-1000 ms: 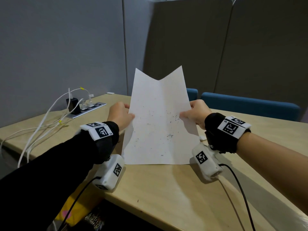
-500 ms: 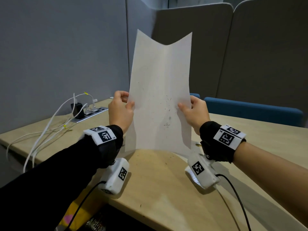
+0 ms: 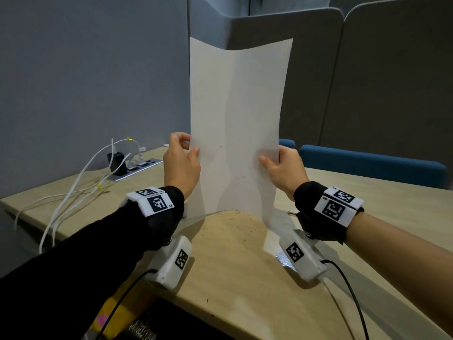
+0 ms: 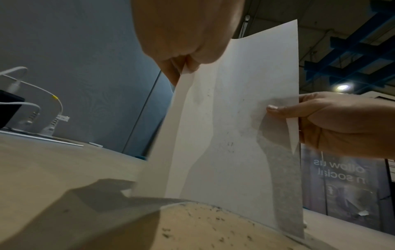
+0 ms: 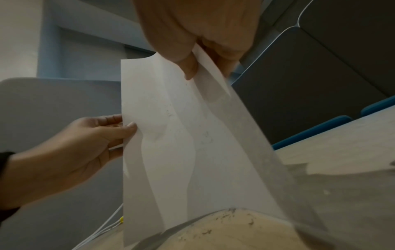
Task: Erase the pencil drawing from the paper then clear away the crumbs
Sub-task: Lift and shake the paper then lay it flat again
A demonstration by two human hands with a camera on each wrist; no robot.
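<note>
A white sheet of paper (image 3: 235, 123) stands nearly upright, bowed inward, its bottom edge on the wooden table (image 3: 245, 278). My left hand (image 3: 181, 163) pinches its left edge and my right hand (image 3: 282, 165) pinches its right edge, thumbs on the near face. Dark eraser crumbs (image 3: 242, 222) lie scattered on the table just in front of the sheet's lower edge. The left wrist view shows the paper (image 4: 235, 126), faint grey smudges on it, and crumbs (image 4: 203, 225) below. In the right wrist view the paper (image 5: 181, 152) rises above more crumbs (image 5: 230, 219).
White cables (image 3: 73, 197) and a black plug in a power strip (image 3: 137, 168) lie at the back left of the table. Blue chair backs (image 3: 367, 168) stand behind the far edge. Grey partition walls surround the desk.
Both hands have raised the paper from a backward lean to nearly vertical. The crumbs that dotted the sheet have slid down onto the table.
</note>
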